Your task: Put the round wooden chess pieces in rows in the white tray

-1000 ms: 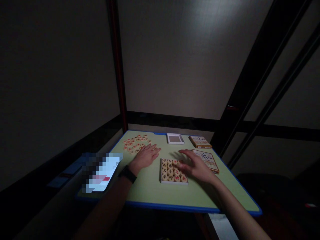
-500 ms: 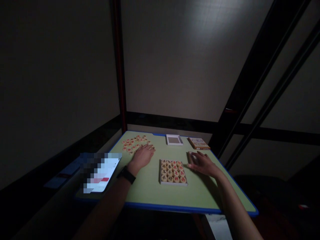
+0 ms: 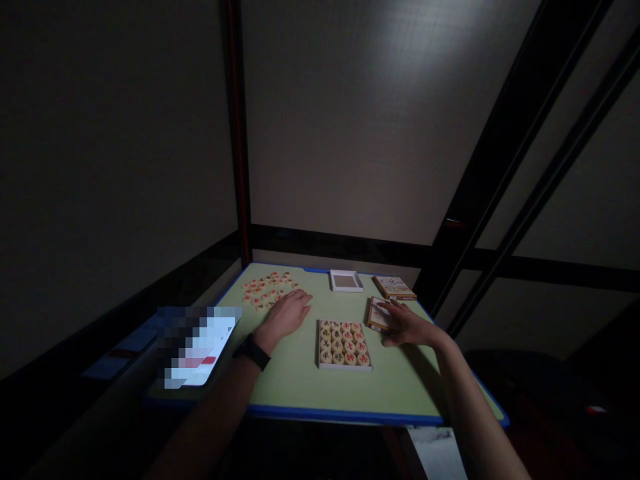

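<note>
My left hand (image 3: 286, 315), with a dark band on the wrist, is stretched out palm down beside a spread of loose round xiangqi pieces (image 3: 260, 288). Its fingers extend to the right and no piece shows in them. On the right, my right hand (image 3: 407, 325) is over a small printed box lid (image 3: 379, 312), its fingers spread across the lid's top and the thumb near the front edge. Part of the lid is hidden under the hand. Between my hands sits a shallow white tray (image 3: 345, 367) packed with rows of pieces (image 3: 345, 343) marked in black and red.
At the back of the green table (image 3: 300, 393) with its blue rim are a white open box part (image 3: 346, 281) and another printed box (image 3: 395, 287). A lit phone-like screen (image 3: 210, 353), partly blurred, is at the left edge. Dark panelled walls stand behind.
The box lid under my right hand has shifted slightly left and its pale printed face now shows, where it looked dark before. My right thumb has drawn back toward me. My left hand has barely moved.
</note>
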`<state>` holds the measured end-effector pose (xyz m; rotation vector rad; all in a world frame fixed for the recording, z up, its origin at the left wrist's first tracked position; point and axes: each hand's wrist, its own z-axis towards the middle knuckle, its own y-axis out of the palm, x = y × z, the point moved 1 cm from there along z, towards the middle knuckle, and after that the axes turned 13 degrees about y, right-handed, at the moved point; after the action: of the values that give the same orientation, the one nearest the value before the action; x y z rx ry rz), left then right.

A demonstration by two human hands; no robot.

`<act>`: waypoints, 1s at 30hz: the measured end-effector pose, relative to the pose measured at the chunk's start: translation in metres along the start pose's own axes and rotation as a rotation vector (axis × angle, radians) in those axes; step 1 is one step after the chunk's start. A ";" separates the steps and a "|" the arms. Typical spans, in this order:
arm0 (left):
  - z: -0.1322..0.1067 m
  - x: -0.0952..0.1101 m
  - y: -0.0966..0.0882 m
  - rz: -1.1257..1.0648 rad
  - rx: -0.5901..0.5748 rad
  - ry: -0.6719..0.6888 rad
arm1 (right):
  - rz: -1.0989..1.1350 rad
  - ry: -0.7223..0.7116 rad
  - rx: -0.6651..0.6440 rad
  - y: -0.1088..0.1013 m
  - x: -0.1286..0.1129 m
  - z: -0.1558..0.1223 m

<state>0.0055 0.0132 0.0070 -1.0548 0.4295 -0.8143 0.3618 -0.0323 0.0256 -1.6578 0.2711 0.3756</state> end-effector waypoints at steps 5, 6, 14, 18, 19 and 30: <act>0.000 0.001 -0.002 -0.005 0.019 -0.005 | -0.063 0.149 -0.151 -0.020 -0.001 0.012; 0.000 0.002 -0.003 -0.006 0.015 -0.011 | -0.054 0.146 -0.154 -0.023 -0.004 0.012; 0.002 0.007 -0.006 -0.035 0.039 -0.008 | 0.250 -0.045 -0.265 -0.037 -0.065 0.000; 0.001 0.006 -0.004 -0.021 0.045 -0.008 | 0.300 -0.170 -0.487 -0.032 -0.107 0.006; 0.001 0.006 -0.004 -0.019 0.049 -0.007 | 0.291 -0.187 -0.533 -0.031 -0.115 0.008; 0.009 0.026 -0.019 -0.099 0.168 0.026 | 0.197 -0.270 -0.554 -0.023 -0.128 -0.004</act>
<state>0.0211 -0.0063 0.0293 -0.9151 0.3264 -0.9367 0.2534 -0.0385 0.0976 -2.0977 0.1318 0.8759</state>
